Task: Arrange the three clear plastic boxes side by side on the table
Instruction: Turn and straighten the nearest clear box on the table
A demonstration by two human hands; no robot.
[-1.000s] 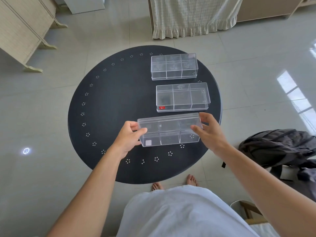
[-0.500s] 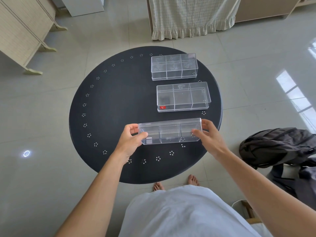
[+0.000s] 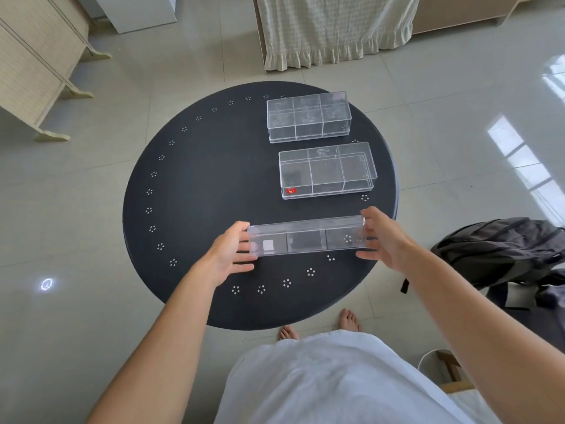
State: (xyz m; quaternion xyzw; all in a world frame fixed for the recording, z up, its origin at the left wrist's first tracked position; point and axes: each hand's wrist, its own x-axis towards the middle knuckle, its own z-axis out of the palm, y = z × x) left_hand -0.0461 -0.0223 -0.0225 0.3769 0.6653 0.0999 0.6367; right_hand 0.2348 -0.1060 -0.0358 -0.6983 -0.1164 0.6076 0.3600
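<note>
Round dark surface (image 3: 195, 185). Three clear boxes in a column on its right half, long axes running left-right: far box (image 3: 308, 117), mid box (image 3: 327, 170) just nearer, a gap, then near box (image 3: 307, 235).

Near box sits between the two hands, one at each short end; neither is nearer. Whether it rests on the surface or hangs just above it, cannot tell.

Left hand (image 3: 226, 255): fingers curled round the left end, grasping. Right hand (image 3: 382, 237): fingers spread over the right end, touching it, loosely closed.

Judgement: placement nearly done; the near box lies slightly left of the other two.
</note>
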